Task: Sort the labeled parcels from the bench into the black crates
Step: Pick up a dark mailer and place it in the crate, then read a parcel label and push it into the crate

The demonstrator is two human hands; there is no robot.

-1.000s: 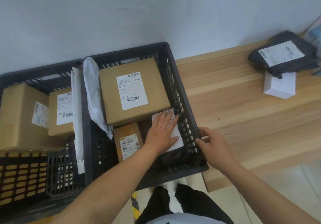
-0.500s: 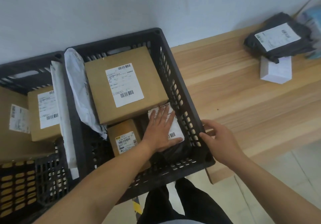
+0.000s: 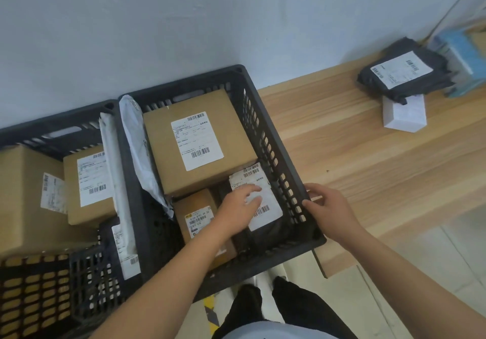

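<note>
Left hand [image 3: 238, 204], pressed flat a moment ago, now eases loose and empty over the black plastic-wrapped parcel [image 3: 267, 217] lying in the black slatted plastic crate [image 3: 276, 154]; right hand [image 3: 328, 207] grips its rim. Placed, I judge; a dark bagged parcel [image 3: 402, 75] waits on the pale wooden bench [image 3: 355, 154]

Right hand [image 3: 328, 207] grips the black crate's [image 3: 184, 84] rim.

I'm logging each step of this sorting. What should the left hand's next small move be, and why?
Probably lift the left hand out of the crate: its fingers lie straight on the bagged parcel, which already sits inside. Another black parcel and a white box wait on the bench.
</note>
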